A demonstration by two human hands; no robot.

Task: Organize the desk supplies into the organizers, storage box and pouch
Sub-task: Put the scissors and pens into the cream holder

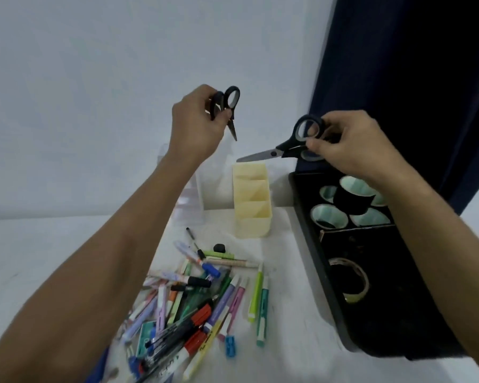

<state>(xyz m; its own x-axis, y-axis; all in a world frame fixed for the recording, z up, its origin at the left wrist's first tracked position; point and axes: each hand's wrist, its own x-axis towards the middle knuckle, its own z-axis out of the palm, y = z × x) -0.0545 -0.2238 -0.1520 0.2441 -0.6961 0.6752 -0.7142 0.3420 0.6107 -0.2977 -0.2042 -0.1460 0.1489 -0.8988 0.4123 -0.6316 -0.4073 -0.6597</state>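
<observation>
Above desk: two scissors, left hand [197, 120] gripping small pair [227, 106], right hand [351, 142] gripping large pair [285, 147].

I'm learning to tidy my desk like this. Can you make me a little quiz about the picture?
1. True or false: each hand holds a pair of scissors.
2. Which way do the blades in the right hand point: A) toward the cream organizer, B) toward the curtain, C) straight up?
3. Fill in: the black storage box holds rolls of ____.

Key
1. True: the left hand holds the small scissors, the right the larger scissors.
2. A: the tip is above the cream organizer.
3. Tape.
</observation>
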